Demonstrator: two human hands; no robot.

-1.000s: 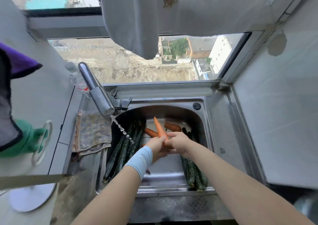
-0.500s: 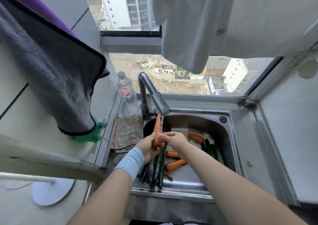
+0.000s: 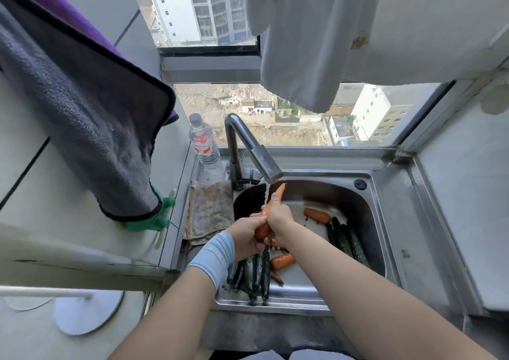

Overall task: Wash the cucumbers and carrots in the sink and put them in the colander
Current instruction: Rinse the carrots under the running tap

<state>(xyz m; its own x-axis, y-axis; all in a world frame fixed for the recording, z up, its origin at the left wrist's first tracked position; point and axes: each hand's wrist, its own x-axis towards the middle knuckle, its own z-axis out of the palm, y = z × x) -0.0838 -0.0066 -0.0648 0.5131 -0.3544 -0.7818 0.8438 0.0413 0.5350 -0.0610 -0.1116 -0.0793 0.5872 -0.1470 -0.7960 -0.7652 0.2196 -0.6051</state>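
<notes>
Both the left hand (image 3: 246,237) and right hand (image 3: 279,219) grasp one carrot (image 3: 271,211), tip angled up under the faucet (image 3: 265,164) stream for rinsing.

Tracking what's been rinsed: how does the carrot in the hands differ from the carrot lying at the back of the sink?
The held carrot is gripped by the left hand and right hand; the back carrot lies loose on the sink floor. The held carrot points steeply up toward the faucet; the back carrot lies flat. Tap water runs over the held carrot, not the back carrot. Both are orange.
</notes>
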